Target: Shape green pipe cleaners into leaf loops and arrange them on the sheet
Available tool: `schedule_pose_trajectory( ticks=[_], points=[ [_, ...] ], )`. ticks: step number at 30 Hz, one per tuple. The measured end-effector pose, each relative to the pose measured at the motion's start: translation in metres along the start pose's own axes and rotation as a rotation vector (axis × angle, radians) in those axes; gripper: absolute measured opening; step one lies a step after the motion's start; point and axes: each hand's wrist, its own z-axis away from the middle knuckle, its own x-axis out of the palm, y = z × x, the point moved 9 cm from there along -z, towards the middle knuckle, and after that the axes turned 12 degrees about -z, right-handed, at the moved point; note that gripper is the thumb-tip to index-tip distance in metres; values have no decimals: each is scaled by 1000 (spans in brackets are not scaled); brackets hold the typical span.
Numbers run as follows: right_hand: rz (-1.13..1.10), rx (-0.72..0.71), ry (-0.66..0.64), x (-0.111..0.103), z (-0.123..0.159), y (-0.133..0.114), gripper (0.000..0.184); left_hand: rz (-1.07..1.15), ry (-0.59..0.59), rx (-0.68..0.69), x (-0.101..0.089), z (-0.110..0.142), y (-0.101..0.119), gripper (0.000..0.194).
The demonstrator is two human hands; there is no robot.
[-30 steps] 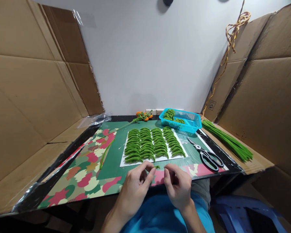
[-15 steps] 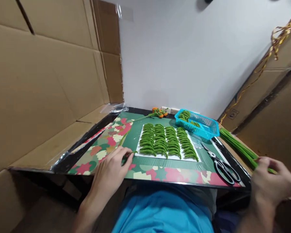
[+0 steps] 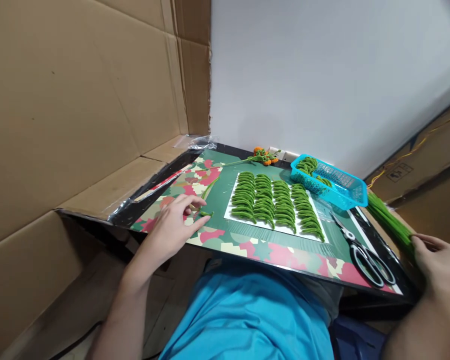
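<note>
My left hand [image 3: 178,217] is low over the left of the mat, thumb and fingers apart around a small green curved piece [image 3: 206,214]. To the right, my right hand [image 3: 440,262] has its fingers closed at the near end of a bundle of long green stems [image 3: 388,217]; the fingertips are partly hidden. Between the hands, a white sheet [image 3: 228,212] carries several columns of fuzzy green curved pieces [image 3: 264,202]. Beside the left hand, a thin green stem [image 3: 210,187] lies on the mat.
Black-handled scissors [image 3: 360,250] lie near the table's right edge. Behind them stands a blue plastic basket [image 3: 345,187] holding more green pieces. An orange flower stem [image 3: 265,156] lies at the back. Cardboard [image 3: 97,90] walls the left side, and a wall [image 3: 303,75] rises behind.
The view has turned to the left. My left hand's fingers have spread from around the small green piece. My right hand remains by the stem bundle, its fingers now at the bundle's near end.
</note>
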Motion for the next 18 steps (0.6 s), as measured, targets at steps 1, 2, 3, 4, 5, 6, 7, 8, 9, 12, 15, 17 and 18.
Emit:
schedule_pose_trajectory(
  ticks=[1,2,3,4,5,6,7,8,9,12,15,17,18],
  points=[
    [35,77,-8,-2,2,3,45,4,12,1,-1,0,-1,32],
    [53,132,-8,-4,4,5,43,8,26,3,-2,-1,-2,32],
    [47,149,0,-8,6,3,40,12,42,3,-2,-1,-3,32],
    [35,142,12,-11,8,-1,37,16,54,3,-2,-1,-4,31],
    [16,122,23,-14,9,-5,34,24,64,1,-1,-1,-5,29],
    [-6,111,33,-16,11,-9,33,33,71,-3,0,-1,-5,27],
    [-33,107,36,-17,12,-11,32,42,79,-7,1,-2,-6,26],
    [-60,113,27,-16,13,-12,32,46,86,-11,1,-2,-6,25],
    [-84,123,10,-14,13,-13,33,48,93,-14,1,-2,-5,24],
    [-92,182,-48,-6,12,-9,39,75,134,-33,-3,-2,-3,21],
    [-68,235,-63,-1,9,0,44,171,232,-113,-14,1,-10,20],
    [-73,226,-86,3,5,5,46,224,307,-169,-21,5,-16,19],
    [-79,203,-100,6,2,7,47,244,331,-188,-23,7,-18,18]
  ],
)
